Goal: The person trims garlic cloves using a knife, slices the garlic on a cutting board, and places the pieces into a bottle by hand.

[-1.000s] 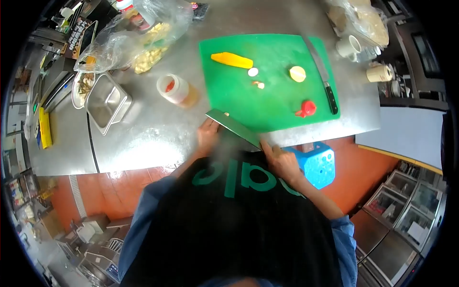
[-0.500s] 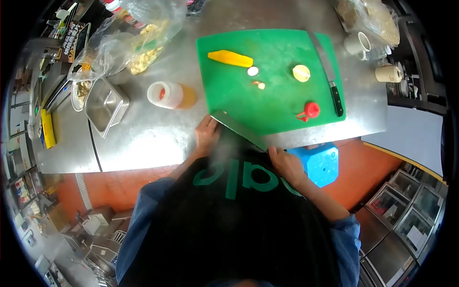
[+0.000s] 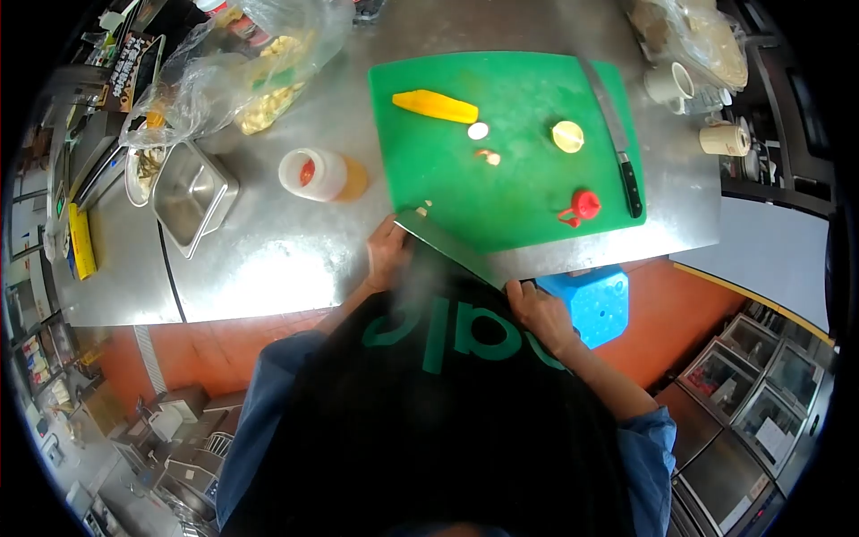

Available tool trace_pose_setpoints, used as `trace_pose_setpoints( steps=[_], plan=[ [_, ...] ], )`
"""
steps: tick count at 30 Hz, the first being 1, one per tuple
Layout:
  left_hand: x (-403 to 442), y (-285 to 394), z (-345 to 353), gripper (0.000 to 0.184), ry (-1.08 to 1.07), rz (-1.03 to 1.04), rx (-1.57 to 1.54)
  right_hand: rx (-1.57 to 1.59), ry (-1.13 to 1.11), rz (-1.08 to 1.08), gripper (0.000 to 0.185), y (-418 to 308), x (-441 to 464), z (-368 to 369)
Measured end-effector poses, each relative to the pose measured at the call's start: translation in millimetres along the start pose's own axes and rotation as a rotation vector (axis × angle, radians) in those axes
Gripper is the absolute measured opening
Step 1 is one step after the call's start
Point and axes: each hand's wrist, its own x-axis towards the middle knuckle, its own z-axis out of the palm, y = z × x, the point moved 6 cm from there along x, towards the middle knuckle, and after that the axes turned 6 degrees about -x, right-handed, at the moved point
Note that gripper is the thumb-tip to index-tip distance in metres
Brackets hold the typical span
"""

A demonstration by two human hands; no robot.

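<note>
A broad-bladed knife (image 3: 447,243) slants across the near edge of the green cutting board (image 3: 501,215). My right hand (image 3: 540,313) is closed around its dark handle. At the blade's other end my left hand (image 3: 386,248) has its fingers pinched together; whether they grip the blade or a small piece is hidden. Just beyond the blade lies a small pale piece (image 3: 428,205). Farther up the board are a peeled yellow vegetable (image 3: 436,106), a white round slice (image 3: 478,131), a small pale-orange bit (image 3: 489,157), a cut lemon half (image 3: 567,136) and a red bottle cap (image 3: 585,205).
A long black-handled knife (image 3: 617,134) rests along the board's right side. Left of the board lies a squeeze bottle (image 3: 322,176), then a steel pan (image 3: 192,199) and plastic bags of pale pieces (image 3: 267,107). A blue stool (image 3: 591,306) stands below the counter's edge.
The view has shifted slightly. A small pale piece now shows more clearly beyond the blade's left end. Both hands keep nearly the same place and grip.
</note>
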Motion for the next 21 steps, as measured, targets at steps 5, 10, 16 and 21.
trace_pose_setpoints(
  steps=[5, 10, 16, 21],
  plan=[
    [0.3, -0.1, 0.2, 0.036, 0.045, 0.057, 0.032, 0.038, 0.01, 0.018, 0.012, 0.1, 10.0, 7.9],
    [-1.5, -1.1, 1.1, 0.032, 0.063, 0.041, 0.044, 0.064, 0.03, -0.001, 0.011, 4.9, 24.1, 27.9],
    [-0.8, 4.8, 0.6, 0.028, 0.045, -0.022, 0.034, 0.1, 0.039, -0.012, 0.013, 0.9, -2.1, -6.7],
    [-0.1, 5.3, 0.3, 0.027, 0.078, -0.001, -0.013, 0.081, -0.014, -0.01, 0.019, -1.3, -2.8, -10.2]
  ],
)
